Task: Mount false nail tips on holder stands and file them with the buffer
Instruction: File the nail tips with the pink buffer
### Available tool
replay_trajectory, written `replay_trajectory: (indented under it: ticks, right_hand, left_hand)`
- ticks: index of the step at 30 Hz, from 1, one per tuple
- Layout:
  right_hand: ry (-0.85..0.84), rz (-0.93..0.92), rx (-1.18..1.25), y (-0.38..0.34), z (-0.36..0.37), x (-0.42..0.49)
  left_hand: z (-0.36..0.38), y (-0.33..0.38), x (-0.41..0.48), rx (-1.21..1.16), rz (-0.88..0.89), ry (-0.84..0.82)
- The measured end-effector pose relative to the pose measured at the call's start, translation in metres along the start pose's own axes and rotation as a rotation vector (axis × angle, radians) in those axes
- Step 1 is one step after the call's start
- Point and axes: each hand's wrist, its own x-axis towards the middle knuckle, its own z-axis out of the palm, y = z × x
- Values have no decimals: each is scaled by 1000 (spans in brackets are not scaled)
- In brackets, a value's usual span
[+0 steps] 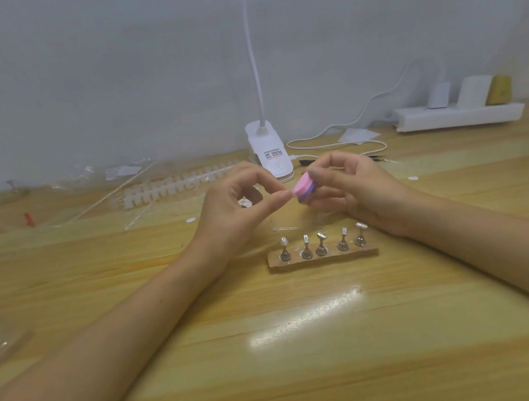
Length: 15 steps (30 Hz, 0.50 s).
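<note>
Fingers (330,162) of right hand (355,189) curled round one pink-and-purple buffer (304,188), up off counter (280,353). Thumb and forefinger of left hand (236,204) pinched together beside it; anything held too small to tell. Nearer: one base (331,259), five stands (321,248), five nail tips (321,235), one per stand.

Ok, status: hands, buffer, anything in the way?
Right hand grips buffer. Left hand pinches what looks like a nail tip against it. Five holder stands nearby, nothing blocking.
</note>
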Motion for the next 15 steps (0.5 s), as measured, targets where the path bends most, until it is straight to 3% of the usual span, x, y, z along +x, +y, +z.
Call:
replay_trajectory:
  ticks: [5, 9, 12, 15]
  right_hand:
    - [-119, 25, -111, 2, 3, 0]
    - [25, -15, 25, 1, 0, 1]
    - [-106, 4, -112, 2, 4, -1]
    - [32, -15, 11, 2, 2, 1]
  left_hand:
    - [-1, 2, 0, 34, 50, 6]
    - [1, 3, 0, 61, 71, 3]
    - [1, 3, 1, 66, 68, 21]
    - [1, 2, 1, 67, 67, 3]
